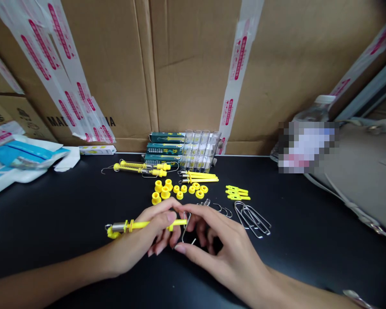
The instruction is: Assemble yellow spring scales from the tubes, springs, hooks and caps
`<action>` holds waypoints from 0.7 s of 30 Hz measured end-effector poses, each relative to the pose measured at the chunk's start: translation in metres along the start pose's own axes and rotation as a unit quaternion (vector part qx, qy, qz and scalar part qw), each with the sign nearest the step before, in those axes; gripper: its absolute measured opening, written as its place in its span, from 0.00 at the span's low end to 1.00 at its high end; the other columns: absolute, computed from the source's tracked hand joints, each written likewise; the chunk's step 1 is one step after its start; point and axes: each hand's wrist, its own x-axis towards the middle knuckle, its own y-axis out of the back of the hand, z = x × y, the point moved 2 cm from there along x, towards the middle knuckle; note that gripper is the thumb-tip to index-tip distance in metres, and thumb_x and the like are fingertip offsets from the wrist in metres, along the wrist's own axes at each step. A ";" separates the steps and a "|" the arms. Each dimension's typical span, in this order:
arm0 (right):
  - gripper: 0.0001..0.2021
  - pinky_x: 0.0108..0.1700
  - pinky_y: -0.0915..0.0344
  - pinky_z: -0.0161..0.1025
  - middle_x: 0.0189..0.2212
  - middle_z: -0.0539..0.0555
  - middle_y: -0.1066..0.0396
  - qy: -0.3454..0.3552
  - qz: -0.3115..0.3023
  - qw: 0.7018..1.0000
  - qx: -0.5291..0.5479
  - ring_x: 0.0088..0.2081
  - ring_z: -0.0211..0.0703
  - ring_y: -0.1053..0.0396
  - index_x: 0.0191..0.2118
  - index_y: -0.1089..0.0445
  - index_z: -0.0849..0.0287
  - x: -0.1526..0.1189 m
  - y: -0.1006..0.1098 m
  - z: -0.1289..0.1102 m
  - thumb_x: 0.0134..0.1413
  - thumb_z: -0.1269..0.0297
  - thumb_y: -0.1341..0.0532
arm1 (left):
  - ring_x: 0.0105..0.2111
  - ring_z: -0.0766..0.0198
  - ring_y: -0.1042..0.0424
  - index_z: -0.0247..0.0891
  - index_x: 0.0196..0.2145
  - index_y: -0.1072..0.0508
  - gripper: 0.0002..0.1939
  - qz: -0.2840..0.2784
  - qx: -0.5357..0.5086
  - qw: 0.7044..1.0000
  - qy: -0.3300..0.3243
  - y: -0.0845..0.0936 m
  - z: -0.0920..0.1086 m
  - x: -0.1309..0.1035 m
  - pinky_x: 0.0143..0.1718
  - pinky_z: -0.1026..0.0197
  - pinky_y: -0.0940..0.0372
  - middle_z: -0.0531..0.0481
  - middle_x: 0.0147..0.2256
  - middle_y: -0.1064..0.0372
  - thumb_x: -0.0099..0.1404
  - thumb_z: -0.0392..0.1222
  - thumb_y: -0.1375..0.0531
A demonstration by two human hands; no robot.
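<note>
- Bearings from where the hands meet; twelve is the cardboard [193, 73] side.
- Left hand [133, 246], at nine: closed around a yellow rod assembly [140, 224], thumb laid along it. A metal sleeve [118, 227] sits at its nine o'clock end; its plain tip points to three, beside the wire.
- Right hand [236, 251], toward four: curled, a bent wire [183, 234] held between thumb and index finger. Whether wire and rod touch, I cannot tell.
- Eleven, just beyond the fingers: yellow spools [165, 192].
- Near twelve: yellow rings [200, 194]; past them, slim yellow rods with springs [201, 176].
- Between ten and eleven: two yellow spring scales [140, 170] with wire hooks, side by side.
- Two: flat yellow pieces [238, 192].
- Three: larger wire loops [252, 219], overlapping on the black table [67, 210].
- Twelve, farther off: green boxes [165, 149] stacked beside clear tubes [197, 148].
- Two, well apart: bottle [313, 115], against a grey bag [366, 159].
- Between nine and ten: blue packet [28, 152].
</note>
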 end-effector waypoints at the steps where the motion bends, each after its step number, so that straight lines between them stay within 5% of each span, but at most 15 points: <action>1: 0.24 0.26 0.34 0.31 0.36 0.47 0.29 -0.003 0.005 1.000 0.000 0.26 0.33 0.35 0.58 0.35 0.48 0.000 0.000 0.000 0.57 0.60 0.31 | 0.16 0.73 0.44 0.40 0.41 0.35 0.16 -0.010 -0.010 1.000 -0.004 0.001 -0.002 0.001 0.16 0.71 0.48 0.57 0.24 0.36 0.70 0.55 0.51; 10: 0.26 0.24 0.31 0.28 0.34 0.49 0.27 -0.047 0.000 0.999 0.021 0.25 0.33 0.33 0.59 0.32 0.52 0.001 0.001 0.000 0.56 0.57 0.31 | 0.18 0.72 0.43 0.36 0.27 0.34 0.23 -0.023 0.022 0.999 -0.008 0.005 -0.006 -0.002 0.18 0.70 0.46 0.54 0.23 0.37 0.66 0.60 0.49; 15: 0.30 0.27 0.29 0.29 0.39 0.51 0.27 -0.024 -0.010 0.999 0.022 0.27 0.33 0.33 0.66 0.40 0.48 0.000 0.001 -0.001 0.60 0.62 0.34 | 0.16 0.72 0.48 0.39 0.24 0.42 0.24 -0.016 0.033 0.999 -0.007 0.003 -0.002 -0.003 0.17 0.68 0.49 0.59 0.19 0.46 0.66 0.62 0.50; 21: 0.16 0.24 0.31 0.27 0.31 0.46 0.31 -0.107 -0.029 0.989 0.098 0.28 0.34 0.33 0.52 0.28 0.48 0.005 -0.003 0.006 0.58 0.65 0.33 | 0.17 0.71 0.49 0.39 0.23 0.41 0.26 0.008 0.076 0.997 -0.025 -0.002 0.001 -0.005 0.17 0.67 0.52 0.59 0.17 0.47 0.67 0.63 0.49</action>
